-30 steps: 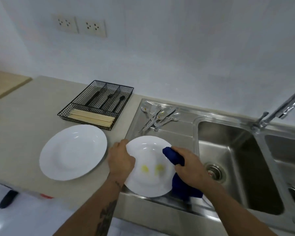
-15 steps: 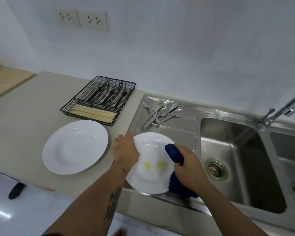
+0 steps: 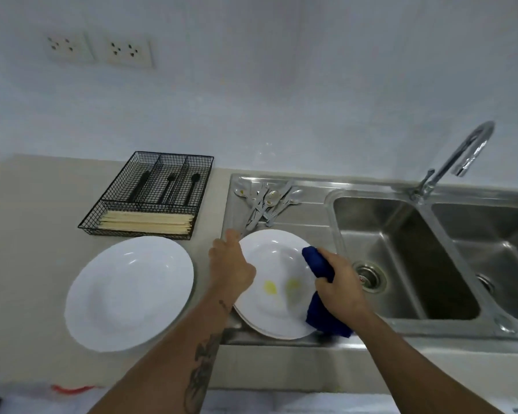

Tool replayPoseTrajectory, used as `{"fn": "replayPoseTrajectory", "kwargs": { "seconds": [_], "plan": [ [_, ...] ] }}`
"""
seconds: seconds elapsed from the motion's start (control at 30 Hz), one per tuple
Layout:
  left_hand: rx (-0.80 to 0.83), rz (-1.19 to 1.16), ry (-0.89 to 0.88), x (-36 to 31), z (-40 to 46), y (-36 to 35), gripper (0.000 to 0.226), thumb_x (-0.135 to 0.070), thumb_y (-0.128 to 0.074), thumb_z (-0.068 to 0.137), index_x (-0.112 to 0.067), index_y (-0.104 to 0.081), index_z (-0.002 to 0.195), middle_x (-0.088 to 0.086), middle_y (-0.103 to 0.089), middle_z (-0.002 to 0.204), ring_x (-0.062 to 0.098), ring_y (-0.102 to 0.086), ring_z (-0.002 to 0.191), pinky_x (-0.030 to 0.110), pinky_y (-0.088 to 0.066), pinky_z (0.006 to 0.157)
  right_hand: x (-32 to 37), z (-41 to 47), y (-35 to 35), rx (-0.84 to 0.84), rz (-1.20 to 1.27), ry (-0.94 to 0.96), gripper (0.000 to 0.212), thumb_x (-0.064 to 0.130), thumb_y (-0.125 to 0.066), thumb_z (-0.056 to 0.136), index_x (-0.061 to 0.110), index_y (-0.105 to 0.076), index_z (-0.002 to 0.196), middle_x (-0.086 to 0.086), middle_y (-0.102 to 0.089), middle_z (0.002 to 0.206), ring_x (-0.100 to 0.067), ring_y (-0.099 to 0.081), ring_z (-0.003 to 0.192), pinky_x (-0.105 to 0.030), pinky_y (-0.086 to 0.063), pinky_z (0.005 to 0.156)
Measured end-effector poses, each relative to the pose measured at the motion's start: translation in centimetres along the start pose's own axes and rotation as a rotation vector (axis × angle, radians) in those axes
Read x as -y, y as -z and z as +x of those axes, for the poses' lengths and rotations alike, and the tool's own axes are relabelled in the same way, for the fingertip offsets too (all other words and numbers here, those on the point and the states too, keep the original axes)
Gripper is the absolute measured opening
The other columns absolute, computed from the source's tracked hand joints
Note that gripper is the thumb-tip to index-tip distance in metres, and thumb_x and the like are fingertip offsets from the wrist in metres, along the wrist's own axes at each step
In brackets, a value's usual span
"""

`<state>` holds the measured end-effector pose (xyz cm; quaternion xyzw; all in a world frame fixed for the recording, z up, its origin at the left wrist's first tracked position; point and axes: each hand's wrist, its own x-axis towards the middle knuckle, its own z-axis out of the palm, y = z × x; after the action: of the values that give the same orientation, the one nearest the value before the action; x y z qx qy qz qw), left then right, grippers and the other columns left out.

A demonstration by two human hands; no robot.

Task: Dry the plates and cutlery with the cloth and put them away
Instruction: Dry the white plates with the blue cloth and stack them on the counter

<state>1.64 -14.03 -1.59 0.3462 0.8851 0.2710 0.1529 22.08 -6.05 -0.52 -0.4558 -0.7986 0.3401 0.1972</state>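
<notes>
Stainless steel draining board (image 3: 305, 216) carries the plate being worked on (image 3: 272, 282), a white deep plate with two yellowish marks near its middle; a second rim shows just under its near edge, so it seems to sit on another plate. The left hand (image 3: 229, 265) grips the plate's left rim, fingers curled over the edge. The right hand (image 3: 340, 283) is clenched round a dark blue cloth (image 3: 317, 261), whose bunched end presses on the plate's right side while the rest hangs down past the near rim.

Just behind the plate, touching or nearly touching its far edge, lies a loose heap of metal cutlery (image 3: 266, 201), spoons and forks crossed over one another, on the same draining board. To the right are two sink basins (image 3: 401, 255) with a drain in each, and a curved tap (image 3: 458, 156) rising from the divider behind them.

On the beige bench (image 3: 27, 234) to the left, another white plate (image 3: 129, 292) lies flat, near the left forearm but apart from the held plate. Behind it stands a black wire cutlery tray (image 3: 150, 194): its rear compartments hold black-handled utensils, its long front compartment pale wooden chopsticks. Two wall sockets (image 3: 99, 50) sit on the white wall above.
</notes>
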Motion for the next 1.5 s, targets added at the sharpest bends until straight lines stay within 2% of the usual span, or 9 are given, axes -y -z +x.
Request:
{"fn": "replayPoseTrajectory", "kwargs": {
  "seconds": [0.3,0.47,0.7,0.93,1.1,1.17,1.27,1.4,1.5],
  "plan": [
    [-0.009,-0.432,-0.103,2.0,-0.5,0.5,0.047,0.003,-0.060,0.075,-0.021,-0.057,0.115,-0.001,-0.056,0.108,0.017,-0.055,0.097,0.026,-0.043,0.078,1.5,-1.7,-0.5,-0.100,0.055,-0.088,0.058,-0.005,-0.053,0.075,0.026,-0.058,0.123,0.012,-0.056,0.109,-0.010,-0.052,0.103,-0.023,-0.036,0.089],
    [-0.062,-0.760,0.022,1.7,-0.8,1.4,0.040,0.007,-0.054,0.080,-0.024,-0.059,0.104,-0.009,-0.064,0.096,0.011,-0.062,0.087,0.019,-0.048,0.064,2.7,-2.4,-0.5,-0.140,0.110,-0.116,0.056,-0.006,-0.052,0.076,0.036,-0.055,0.113,0.026,-0.054,0.097,-0.003,-0.053,0.093,-0.020,-0.036,0.086],
    [-0.068,-1.257,0.211,1.6,0.3,3.4,0.042,0.013,-0.053,0.084,-0.024,-0.066,0.098,-0.004,-0.068,0.097,0.017,-0.063,0.088,0.036,-0.053,0.080,3.7,-2.5,-0.3,-0.149,0.091,-0.093,0.060,-0.005,-0.052,0.077,0.039,-0.055,0.119,0.030,-0.053,0.103,0.003,-0.053,0.096,-0.014,-0.036,0.085],
    [0.036,-1.298,0.171,0.0,-0.1,4.8,0.046,0.013,-0.049,0.088,-0.026,-0.068,0.107,-0.006,-0.072,0.109,0.022,-0.066,0.102,0.040,-0.054,0.090,6.3,-0.6,-0.6,-0.243,0.071,-0.023,0.062,0.000,-0.051,0.075,0.029,-0.048,0.130,0.013,-0.057,0.121,-0.007,-0.053,0.108,-0.026,-0.041,0.094],
    [0.107,-1.315,0.088,-4.0,-1.2,6.5,0.040,0.013,-0.049,0.087,-0.019,-0.067,0.103,-0.012,-0.075,0.086,0.013,-0.068,0.077,0.026,-0.057,0.067,9.5,0.4,-2.1,-0.124,-0.081,0.104,0.064,0.010,-0.043,0.086,0.013,-0.028,0.148,-0.005,-0.028,0.154,-0.024,-0.020,0.143,-0.033,-0.013,0.118],
    [0.114,-1.330,0.065,-4.9,-0.9,7.8,0.039,0.013,-0.050,0.086,-0.020,-0.067,0.098,-0.005,-0.076,0.092,0.018,-0.069,0.081,0.032,-0.058,0.069,10.6,-0.3,-2.6,0.034,-0.234,0.243,0.069,0.020,-0.035,0.086,0.017,-0.017,0.153,0.000,-0.010,0.161,-0.021,0.001,0.148,-0.041,0.001,0.120],
    [0.079,-1.409,0.103,-4.7,0.3,10.0,0.039,0.012,-0.052,0.085,-0.021,-0.066,0.100,0.000,-0.074,0.103,0.019,-0.069,0.084,0.038,-0.057,0.075,10.9,-0.9,-1.0,0.154,-0.465,0.352,0.064,0.026,-0.030,0.094,0.031,-0.008,0.153,0.012,-0.001,0.161,-0.010,0.009,0.147,-0.044,0.014,0.117],
    [0.088,-1.428,0.103,-5.0,0.1,10.8,0.040,0.013,-0.051,0.086,-0.022,-0.066,0.098,-0.002,-0.074,0.097,0.020,-0.067,0.079,0.037,-0.055,0.073,8.6,0.2,1.0,0.036,-0.659,0.203,0.081,0.043,-0.006,0.076,0.024,0.003,0.154,0.004,0.008,0.162,-0.015,0.013,0.147,-0.049,0.010,0.118],
    [0.143,-1.398,0.082,-6.0,-0.6,10.3,0.039,0.013,-0.050,0.085,-0.020,-0.066,0.099,0.001,-0.074,0.098,0.021,-0.068,0.077,0.037,-0.056,0.068,8.4,1.6,0.4,-0.056,-0.533,0.117,0.079,0.031,-0.018,0.079,0.017,0.005,0.154,-0.001,0.014,0.161,-0.020,0.020,0.146,-0.044,0.009,0.119]
  ]
}}
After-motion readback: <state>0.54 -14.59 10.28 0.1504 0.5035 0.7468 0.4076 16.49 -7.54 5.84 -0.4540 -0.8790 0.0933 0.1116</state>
